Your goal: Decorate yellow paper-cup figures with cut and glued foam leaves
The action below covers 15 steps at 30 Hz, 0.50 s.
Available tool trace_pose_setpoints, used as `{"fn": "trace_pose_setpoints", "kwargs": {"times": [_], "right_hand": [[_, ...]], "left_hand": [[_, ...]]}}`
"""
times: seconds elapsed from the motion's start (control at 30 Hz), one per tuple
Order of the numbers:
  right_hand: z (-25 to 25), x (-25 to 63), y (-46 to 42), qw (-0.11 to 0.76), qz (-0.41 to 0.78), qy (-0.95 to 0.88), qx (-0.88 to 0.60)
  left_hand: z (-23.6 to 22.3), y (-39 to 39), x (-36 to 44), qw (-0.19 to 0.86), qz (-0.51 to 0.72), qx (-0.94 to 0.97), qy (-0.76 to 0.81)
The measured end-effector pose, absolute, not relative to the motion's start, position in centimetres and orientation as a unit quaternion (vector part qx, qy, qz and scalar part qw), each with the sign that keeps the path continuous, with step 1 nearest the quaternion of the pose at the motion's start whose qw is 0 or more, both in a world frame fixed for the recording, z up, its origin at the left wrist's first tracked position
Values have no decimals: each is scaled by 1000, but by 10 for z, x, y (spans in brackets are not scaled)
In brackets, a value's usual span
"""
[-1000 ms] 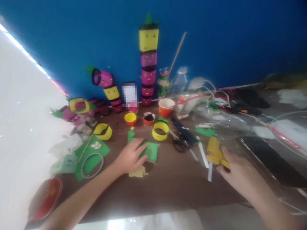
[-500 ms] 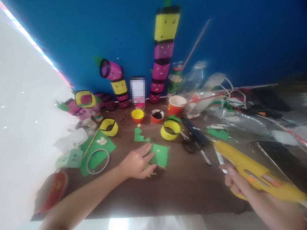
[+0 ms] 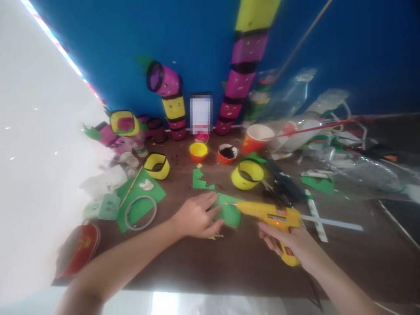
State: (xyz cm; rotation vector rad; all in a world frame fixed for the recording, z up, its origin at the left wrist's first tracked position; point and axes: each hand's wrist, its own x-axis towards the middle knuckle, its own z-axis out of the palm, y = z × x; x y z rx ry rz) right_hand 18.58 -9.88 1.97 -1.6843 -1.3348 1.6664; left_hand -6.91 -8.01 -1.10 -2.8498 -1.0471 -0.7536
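Note:
My right hand (image 3: 288, 243) is wrapped round the grip of a yellow hot glue gun (image 3: 271, 213), a glue stick (image 3: 334, 223) poking from its rear. The gun's nozzle points left, over a green square piece (image 3: 231, 214); I cannot tell whether it touches. My left hand (image 3: 198, 215) lies flat at the left edge of that piece, fingers spread and resting on it. Just beyond the fingers is a jagged green paper scrap (image 3: 199, 180). Small pale bits (image 3: 216, 236) lie below the left hand.
Yellow rings (image 3: 247, 174) (image 3: 157, 166) and small cups (image 3: 198, 152) (image 3: 227, 154) stand behind my hands. Purple and yellow cup stacks (image 3: 241, 83) rise at the blue wall. Left lie a tape roll (image 3: 155, 214) and green sheet (image 3: 160, 190); right, a white-green pen (image 3: 316, 216) and plastic bottles (image 3: 364, 170).
My right hand has brought the glue gun leftward from the right side, its nozzle now over the green square. My left hand keeps its place on the piece. The view has shifted slightly.

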Motion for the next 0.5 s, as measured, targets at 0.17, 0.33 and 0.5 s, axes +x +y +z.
{"fn": "trace_pose_setpoints", "kwargs": {"times": [0.17,0.33,0.5], "right_hand": [[9,189,-98,223,599,-473,-607],[8,191,-97,214,603,-477,-603],[9,189,-96,202,598,-482,-607]], "left_hand": [[-11,-79,-69,14,-249,-910,-331],[-11,-79,-69,9,-247,-909,-335],[-11,-80,-70,4,-247,-908,-338]]}}
